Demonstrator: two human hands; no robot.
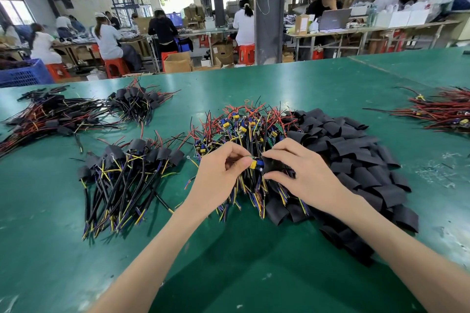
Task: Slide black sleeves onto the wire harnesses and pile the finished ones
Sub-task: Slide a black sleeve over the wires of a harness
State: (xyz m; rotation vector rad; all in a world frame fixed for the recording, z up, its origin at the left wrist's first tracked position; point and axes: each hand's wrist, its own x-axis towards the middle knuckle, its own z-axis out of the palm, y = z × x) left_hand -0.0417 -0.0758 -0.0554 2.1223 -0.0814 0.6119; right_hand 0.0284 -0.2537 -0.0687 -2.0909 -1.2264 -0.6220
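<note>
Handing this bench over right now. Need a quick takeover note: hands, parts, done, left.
left hand: pinches the current harness at its yellow-and-blue component end.
right hand: pinches a black sleeve, mouth at that end, not yet over it.
bare harness heap: just behind the hands. A second heap lies far right.
loose sleeve pile: right of the hands, on the green table.
Done: near sleeved bundle on the left, back sleeved bundle beyond it.
Left: seat this sleeve, pile the harness with the done ones, then work through the bare heaps.
</note>
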